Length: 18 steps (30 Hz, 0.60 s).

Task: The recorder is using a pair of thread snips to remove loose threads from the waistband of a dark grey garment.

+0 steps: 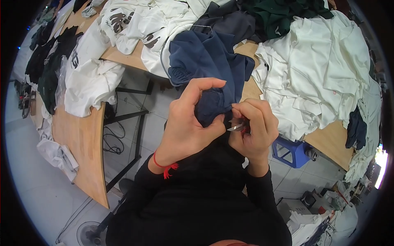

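Note:
A navy blue garment hangs off the table edge toward me, and part of it is bunched up in front of my body. My left hand is closed around that bunched part, its thumb and forefinger curving about the cloth. Beside it, the fingertips of my right hand pinch at the right edge of the bunch. Metal thread snips are tucked in the same right hand, blades pointing left below the pinch. Their handle is mostly hidden by my fingers, and a bit of red shows there.
White garments lie heaped on the tabletop to the right and at the back left. Dark green cloth sits at the far side. A wooden table stands left, a blue stool right, and a fan lower left.

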Motion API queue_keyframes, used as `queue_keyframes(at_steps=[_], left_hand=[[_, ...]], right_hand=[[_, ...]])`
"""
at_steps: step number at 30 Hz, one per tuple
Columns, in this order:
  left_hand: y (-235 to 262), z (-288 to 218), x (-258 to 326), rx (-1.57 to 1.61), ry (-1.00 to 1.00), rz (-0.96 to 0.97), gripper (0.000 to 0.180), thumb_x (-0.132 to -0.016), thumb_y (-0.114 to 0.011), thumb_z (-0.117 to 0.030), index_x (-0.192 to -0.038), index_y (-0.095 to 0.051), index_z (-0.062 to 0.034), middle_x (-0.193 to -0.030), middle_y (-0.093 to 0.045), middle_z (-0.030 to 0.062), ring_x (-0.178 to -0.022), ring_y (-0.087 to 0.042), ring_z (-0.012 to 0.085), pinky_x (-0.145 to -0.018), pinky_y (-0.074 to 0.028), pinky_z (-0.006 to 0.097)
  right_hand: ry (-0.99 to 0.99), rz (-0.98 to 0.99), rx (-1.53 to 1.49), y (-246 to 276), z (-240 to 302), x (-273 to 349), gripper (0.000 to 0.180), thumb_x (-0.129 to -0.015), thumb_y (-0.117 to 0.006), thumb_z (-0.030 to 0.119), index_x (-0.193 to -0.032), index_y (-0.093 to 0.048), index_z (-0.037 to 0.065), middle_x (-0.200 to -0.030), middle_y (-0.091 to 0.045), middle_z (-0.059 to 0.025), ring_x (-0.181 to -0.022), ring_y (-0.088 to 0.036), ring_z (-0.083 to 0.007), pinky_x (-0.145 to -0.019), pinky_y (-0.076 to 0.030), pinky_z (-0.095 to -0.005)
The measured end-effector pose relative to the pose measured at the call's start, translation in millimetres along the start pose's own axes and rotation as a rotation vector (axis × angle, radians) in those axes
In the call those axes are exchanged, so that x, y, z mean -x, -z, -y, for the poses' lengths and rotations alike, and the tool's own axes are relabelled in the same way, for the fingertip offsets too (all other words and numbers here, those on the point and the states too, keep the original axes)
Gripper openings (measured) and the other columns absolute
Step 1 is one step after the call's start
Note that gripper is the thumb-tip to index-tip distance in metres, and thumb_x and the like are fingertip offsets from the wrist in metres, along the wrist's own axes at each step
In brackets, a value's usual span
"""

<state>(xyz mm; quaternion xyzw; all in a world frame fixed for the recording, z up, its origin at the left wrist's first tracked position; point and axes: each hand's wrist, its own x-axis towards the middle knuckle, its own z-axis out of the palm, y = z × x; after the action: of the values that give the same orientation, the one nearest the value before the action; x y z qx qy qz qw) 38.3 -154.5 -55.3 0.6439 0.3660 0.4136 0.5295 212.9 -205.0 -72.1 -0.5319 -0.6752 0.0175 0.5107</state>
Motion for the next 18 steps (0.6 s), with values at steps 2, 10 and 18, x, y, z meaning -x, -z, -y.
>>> queue_keyframes(at_steps=[2, 10, 18], left_hand=[[0, 0, 0, 0.002, 0.0, 0.007, 0.061, -0.077, -0.074, 0.01, -0.135, -0.06, -0.0027, -0.102, -0.068, 0.0067, -0.086, -0.065, 0.0131, -0.079, -0.053, 0.027], [-1, -13, 2, 0.479, 0.242, -0.027, 0.056, -0.095, -0.071, 0.013, -0.146, -0.05, 0.0027, -0.119, -0.071, 0.0075, -0.108, -0.067, 0.0075, -0.095, -0.052, 0.023], [3, -8, 3, 0.548, 0.15, -0.004, 0.055, -0.097, -0.069, 0.014, -0.147, -0.047, 0.0041, -0.12, -0.072, 0.0109, -0.11, -0.068, 0.009, -0.096, -0.054, 0.023]], right_hand=[[-0.008, -0.011, 0.005, -2, 0, 3, 0.022, -0.078, -0.078, -0.008, -0.097, -0.073, 0.003, -0.087, -0.067, -0.0103, -0.063, -0.062, -0.0214, -0.055, -0.046, -0.0297], [-0.684, -0.043, -0.557, 13, 18, 3, 0.029, -0.101, -0.077, 0.01, -0.123, -0.063, -0.002, -0.107, -0.071, -0.0071, -0.095, -0.066, -0.0134, -0.084, -0.051, -0.0249], [-0.972, 0.212, -0.897, 37, 46, -2, 0.012, -0.106, -0.067, 0.006, -0.112, -0.067, -0.004, -0.081, -0.074, -0.0069, -0.068, -0.066, -0.0073, -0.06, -0.048, -0.0214]])
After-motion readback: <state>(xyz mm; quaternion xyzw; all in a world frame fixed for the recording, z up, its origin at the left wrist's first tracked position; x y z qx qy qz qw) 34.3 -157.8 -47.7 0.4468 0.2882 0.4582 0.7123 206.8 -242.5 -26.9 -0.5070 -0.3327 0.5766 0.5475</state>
